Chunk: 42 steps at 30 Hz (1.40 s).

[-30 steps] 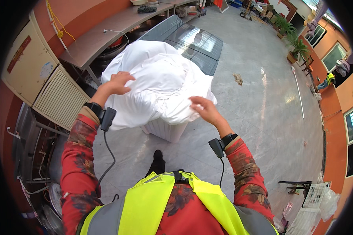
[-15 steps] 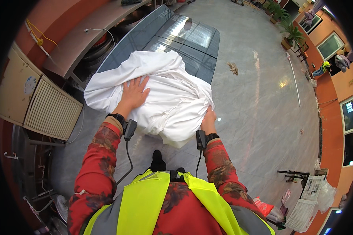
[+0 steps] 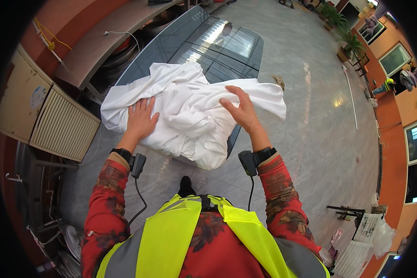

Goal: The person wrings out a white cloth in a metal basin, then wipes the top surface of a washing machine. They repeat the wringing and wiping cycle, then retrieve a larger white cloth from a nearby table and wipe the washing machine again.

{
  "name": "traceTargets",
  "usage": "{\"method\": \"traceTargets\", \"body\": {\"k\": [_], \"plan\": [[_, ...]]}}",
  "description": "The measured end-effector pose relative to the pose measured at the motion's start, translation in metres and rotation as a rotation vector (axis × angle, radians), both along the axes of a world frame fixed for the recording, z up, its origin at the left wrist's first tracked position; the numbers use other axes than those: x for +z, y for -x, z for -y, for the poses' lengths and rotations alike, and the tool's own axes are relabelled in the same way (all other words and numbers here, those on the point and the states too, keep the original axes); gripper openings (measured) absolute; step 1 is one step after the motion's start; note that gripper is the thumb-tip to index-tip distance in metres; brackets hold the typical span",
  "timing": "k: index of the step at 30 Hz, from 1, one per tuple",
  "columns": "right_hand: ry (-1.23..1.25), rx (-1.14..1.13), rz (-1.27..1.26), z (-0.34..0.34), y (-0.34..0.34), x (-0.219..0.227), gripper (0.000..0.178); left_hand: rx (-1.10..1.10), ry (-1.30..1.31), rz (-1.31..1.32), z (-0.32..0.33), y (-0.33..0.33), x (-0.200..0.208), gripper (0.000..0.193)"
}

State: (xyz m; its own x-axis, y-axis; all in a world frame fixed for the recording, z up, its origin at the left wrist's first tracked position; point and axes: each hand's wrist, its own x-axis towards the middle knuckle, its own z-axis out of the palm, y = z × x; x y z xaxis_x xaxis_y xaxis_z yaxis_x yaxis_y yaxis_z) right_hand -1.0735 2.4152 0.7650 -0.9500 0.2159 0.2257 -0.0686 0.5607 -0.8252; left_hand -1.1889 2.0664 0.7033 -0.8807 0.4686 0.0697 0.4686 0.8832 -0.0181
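Note:
A large white cloth (image 3: 185, 111) lies bunched and wrinkled over the near end of a dark, glossy, glass-like table (image 3: 213, 39). My left hand (image 3: 142, 119) rests flat on the cloth's left part, fingers spread. Over the right part of the cloth is my right hand (image 3: 242, 110), its thumb and fingers apart; nothing shows gripped between them. One end of the cloth sticks out past the table's right edge, beyond my right hand. Folds hide the table's near end.
A metal counter (image 3: 90, 53) runs along the left wall, with a beige louvered cabinet (image 3: 62, 123) nearer me. White crates (image 3: 354, 257) stand at the lower right. Potted plants (image 3: 350, 44) line the far right wall, and a white pole (image 3: 350, 97) lies on the floor.
My right hand has let go of the cloth's right edge and moved up onto its top. The cloth's right end now extends farther right. My left hand has shifted slightly left.

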Motion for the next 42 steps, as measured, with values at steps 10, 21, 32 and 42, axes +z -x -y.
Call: {"method": "traceTargets", "body": {"k": [10,21,32,42], "plan": [[-0.77,-0.24,0.144,0.048,0.02,-0.103,0.09,-0.029,0.065,0.003,-0.021,-0.02,-0.001,0.088],[-0.697,0.175,-0.055,0.04,-0.039,-0.078,0.076,-0.239,0.175,-0.1,-0.032,-0.062,-0.009,0.08],[-0.374,-0.243,0.183,-0.061,0.128,-0.083,0.078,-0.044,-0.027,-0.195,-0.09,0.115,-0.014,0.064],[-0.573,0.333,-0.229,0.054,0.015,-0.074,0.072,-0.264,-0.038,-0.112,-0.063,0.074,-0.011,0.071]]}}
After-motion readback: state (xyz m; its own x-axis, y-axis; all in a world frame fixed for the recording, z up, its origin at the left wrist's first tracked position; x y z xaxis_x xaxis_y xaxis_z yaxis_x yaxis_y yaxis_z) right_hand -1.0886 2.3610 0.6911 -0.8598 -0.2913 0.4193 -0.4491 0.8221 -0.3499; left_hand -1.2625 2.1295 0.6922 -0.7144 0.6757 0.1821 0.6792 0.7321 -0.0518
